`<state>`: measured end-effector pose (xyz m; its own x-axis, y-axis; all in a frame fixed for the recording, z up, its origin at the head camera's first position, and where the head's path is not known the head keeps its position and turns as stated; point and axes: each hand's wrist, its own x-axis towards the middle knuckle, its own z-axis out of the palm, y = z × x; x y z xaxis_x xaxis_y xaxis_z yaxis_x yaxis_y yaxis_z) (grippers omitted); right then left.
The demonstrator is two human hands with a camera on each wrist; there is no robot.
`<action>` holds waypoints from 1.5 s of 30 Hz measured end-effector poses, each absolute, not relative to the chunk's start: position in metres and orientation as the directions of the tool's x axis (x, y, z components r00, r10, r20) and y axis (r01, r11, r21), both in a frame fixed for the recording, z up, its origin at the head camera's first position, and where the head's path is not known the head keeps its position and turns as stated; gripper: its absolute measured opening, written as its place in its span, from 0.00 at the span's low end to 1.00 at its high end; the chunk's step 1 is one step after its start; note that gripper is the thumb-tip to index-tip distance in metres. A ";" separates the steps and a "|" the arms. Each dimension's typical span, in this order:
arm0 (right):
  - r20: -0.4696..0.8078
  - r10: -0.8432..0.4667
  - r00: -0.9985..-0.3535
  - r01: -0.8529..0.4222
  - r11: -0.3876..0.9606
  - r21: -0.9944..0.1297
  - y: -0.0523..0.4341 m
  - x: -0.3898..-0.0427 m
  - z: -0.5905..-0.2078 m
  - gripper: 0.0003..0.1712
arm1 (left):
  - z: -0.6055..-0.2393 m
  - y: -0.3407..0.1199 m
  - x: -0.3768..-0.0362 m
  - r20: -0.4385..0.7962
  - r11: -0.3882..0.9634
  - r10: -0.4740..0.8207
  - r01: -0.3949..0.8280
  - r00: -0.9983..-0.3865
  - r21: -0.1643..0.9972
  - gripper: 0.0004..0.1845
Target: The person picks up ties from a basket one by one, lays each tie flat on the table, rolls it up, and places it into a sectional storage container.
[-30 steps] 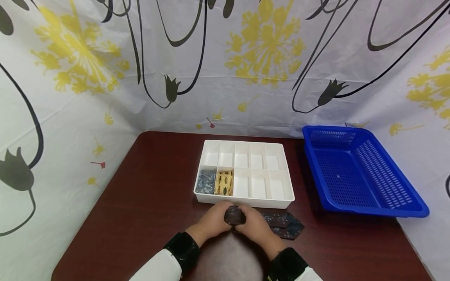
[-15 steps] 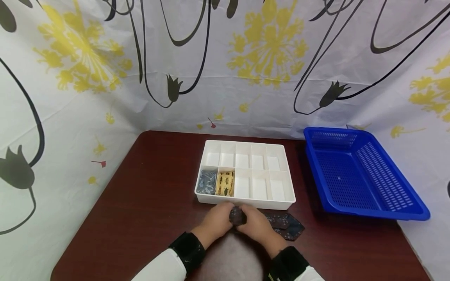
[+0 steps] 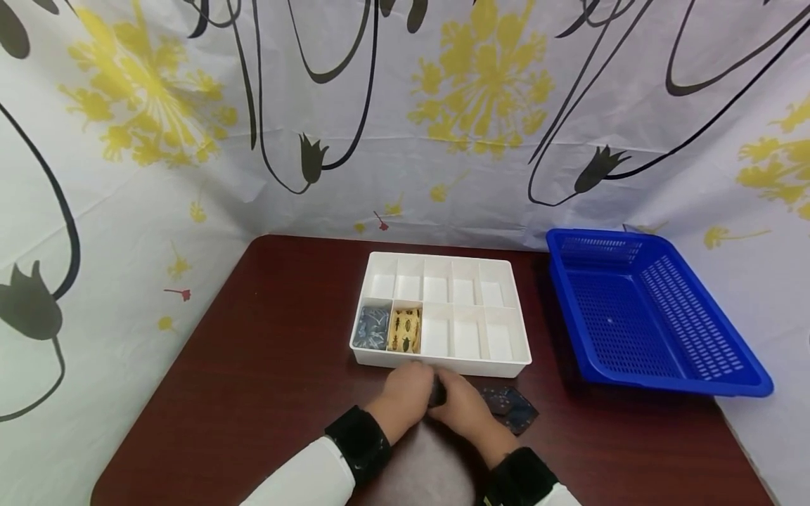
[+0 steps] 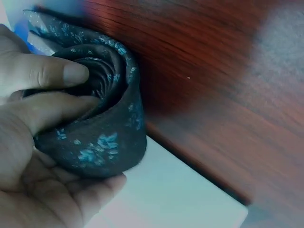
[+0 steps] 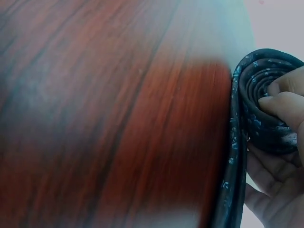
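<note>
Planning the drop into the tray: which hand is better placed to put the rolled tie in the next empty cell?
Probably the left hand: it wraps the rolled tie, close to the white tray. The right hand lies toward the unrolled tail.

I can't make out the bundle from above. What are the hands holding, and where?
Both hands grip a rolled dark floral tie by the coil, fingertips at its centre.

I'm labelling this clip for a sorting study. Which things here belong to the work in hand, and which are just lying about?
In hand:
- dark rolled tie, gripped by the left hand and right hand
- its unrolled tail, flat on the table
- white divided tray, with two rolled ties in its near-left compartments

Lying about:
- blue basket
- flowered backdrop
</note>
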<state>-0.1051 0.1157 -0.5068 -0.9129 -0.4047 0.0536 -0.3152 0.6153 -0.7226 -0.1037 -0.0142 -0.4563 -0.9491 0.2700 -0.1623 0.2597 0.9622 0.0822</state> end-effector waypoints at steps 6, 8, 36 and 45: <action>0.088 -0.434 -0.897 -0.354 0.585 -0.729 0.117 -0.108 -0.510 0.29 | -0.473 -0.049 -0.111 -0.092 0.784 0.441 0.334 -0.893 0.523 0.23; 0.088 -0.437 -0.895 -0.355 0.580 -0.733 0.118 -0.109 -0.510 0.27 | -0.479 -0.059 -0.111 -0.072 0.700 0.457 0.308 -0.887 0.644 0.25; 0.077 -0.431 -0.899 -0.332 0.556 -0.762 0.117 -0.105 -0.500 0.35 | -0.461 -0.026 -0.103 -0.081 0.915 0.374 0.354 -0.924 0.192 0.12; 0.077 -0.416 -0.906 -0.325 0.566 -0.758 0.123 -0.107 -0.509 0.26 | -0.488 -0.054 -0.103 0.005 0.749 0.436 0.366 -0.900 0.552 0.34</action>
